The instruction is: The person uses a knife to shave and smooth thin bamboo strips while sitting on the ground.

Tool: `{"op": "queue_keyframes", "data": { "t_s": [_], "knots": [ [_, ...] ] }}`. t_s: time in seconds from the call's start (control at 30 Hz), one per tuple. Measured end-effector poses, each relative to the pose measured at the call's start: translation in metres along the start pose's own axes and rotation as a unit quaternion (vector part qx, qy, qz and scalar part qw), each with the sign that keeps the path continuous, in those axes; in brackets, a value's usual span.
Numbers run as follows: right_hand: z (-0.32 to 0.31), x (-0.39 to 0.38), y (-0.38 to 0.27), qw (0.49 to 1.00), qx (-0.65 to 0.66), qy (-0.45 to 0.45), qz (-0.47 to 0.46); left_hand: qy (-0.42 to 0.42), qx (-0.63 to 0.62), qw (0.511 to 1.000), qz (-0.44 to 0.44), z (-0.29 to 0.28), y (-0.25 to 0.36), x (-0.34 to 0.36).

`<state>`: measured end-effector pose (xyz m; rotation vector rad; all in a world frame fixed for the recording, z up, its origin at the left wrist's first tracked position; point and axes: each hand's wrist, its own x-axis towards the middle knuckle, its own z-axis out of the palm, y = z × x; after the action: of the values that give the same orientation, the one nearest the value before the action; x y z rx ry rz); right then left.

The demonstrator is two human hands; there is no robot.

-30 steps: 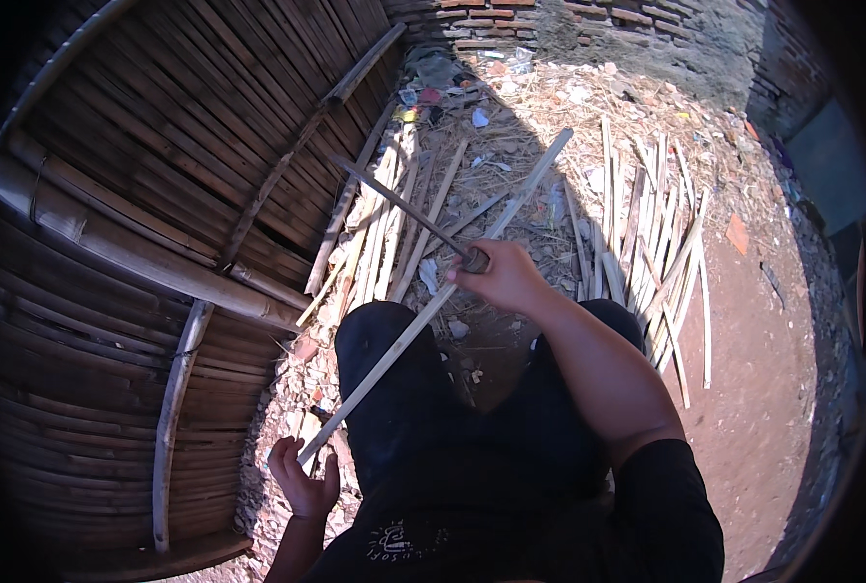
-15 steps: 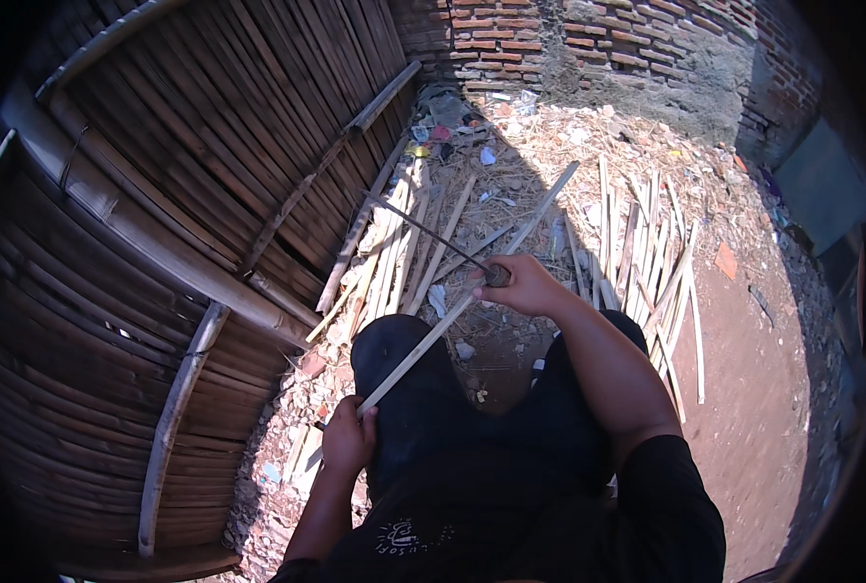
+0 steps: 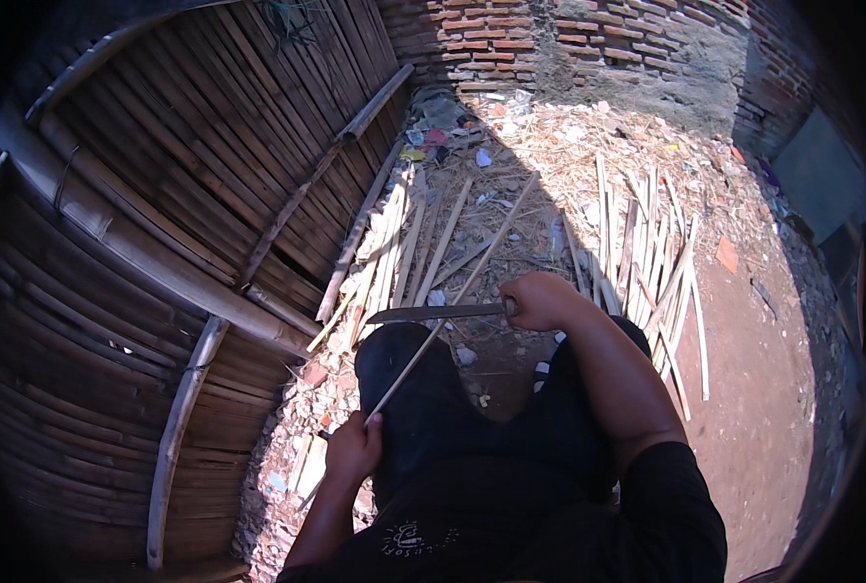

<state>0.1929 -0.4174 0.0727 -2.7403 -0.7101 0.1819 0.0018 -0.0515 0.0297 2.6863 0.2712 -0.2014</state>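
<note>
A long, thin bamboo strip slants from my left hand up and away to the right, over my left thigh. The fingers of that hand are closed around its near end. My right hand grips the handle of a large knife with a long, dark blade. This blade points left, nearly level across the view, and crosses the strip above my knees. Whether its edge touches the strip I cannot tell.
Bamboo strips lie in a pile to the right and another to the left. Straw, shavings and rubble cover the ground ahead. A bamboo slat wall closes the left side; a brick wall stands at the back.
The knife's blade has swung from pointing up and left to lying nearly level. My right hand has moved slightly right and nearer, off the strip. The strip now shows a narrower face.
</note>
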Motion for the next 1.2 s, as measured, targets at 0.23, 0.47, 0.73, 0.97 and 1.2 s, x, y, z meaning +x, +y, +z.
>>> {"op": "queue_keyframes", "data": {
  "t_s": [0.23, 0.47, 0.73, 0.97, 1.2],
  "knots": [
    [-0.005, 0.027, 0.04, 0.984, 0.065, 0.055, 0.158, 0.052, 0.026, 0.998, -0.013, 0.01, -0.013, 0.006],
    [0.017, 0.017, -0.024, 0.996, -0.014, -0.085, -0.018, 0.047, 0.031, 0.998, 0.01, 0.001, -0.003, 0.012],
    [0.009, 0.022, 0.043, 0.989, 0.062, 0.06, 0.122, 0.047, 0.03, 0.998, 0.003, 0.005, -0.01, 0.013],
    [0.026, 0.028, 0.015, 0.999, 0.038, 0.009, 0.006, 0.044, 0.03, 0.999, -0.002, 0.002, -0.004, 0.013],
    [0.02, 0.027, -0.005, 0.997, 0.03, -0.049, -0.048, 0.061, 0.026, 0.998, 0.014, 0.006, -0.014, 0.012]
  ]
}}
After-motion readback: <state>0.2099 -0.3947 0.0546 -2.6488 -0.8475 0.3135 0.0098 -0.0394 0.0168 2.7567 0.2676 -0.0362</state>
